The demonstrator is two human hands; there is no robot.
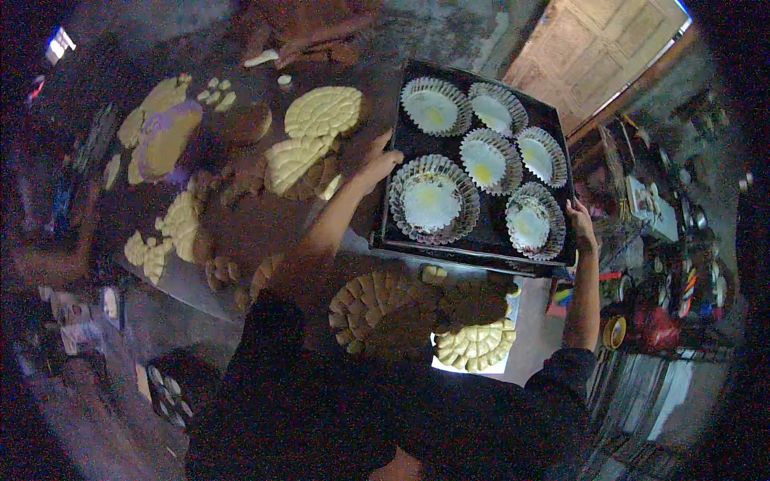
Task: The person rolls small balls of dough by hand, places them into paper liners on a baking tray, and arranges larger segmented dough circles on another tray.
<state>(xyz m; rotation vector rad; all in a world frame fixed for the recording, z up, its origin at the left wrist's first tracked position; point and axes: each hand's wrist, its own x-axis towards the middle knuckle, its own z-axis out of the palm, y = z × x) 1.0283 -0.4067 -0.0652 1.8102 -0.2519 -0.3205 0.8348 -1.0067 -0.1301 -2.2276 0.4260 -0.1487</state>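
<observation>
I hold a square black baking tray (469, 258) between both hands, raised over the worktable at its right end. My left hand (378, 163) is closed on the tray's left edge. My right hand (582, 224) grips the opposite edge, lower down. Several round fluted baking cups (433, 204) sit in the tray, each with a small yellow pool at its bottom. The two at the front have dark specks on their walls. Nearest me on the table, partly shaded, lie dough rounds scored into wedges (475, 345).
More cut dough (323, 112) and small dough pieces spread across the dark table to the left. Another person's arm (329, 34) reaches in at the far side. A wooden door (597, 52) stands far right. Stacked trays (634, 401) and a yellow tape roll (613, 331) are right of me.
</observation>
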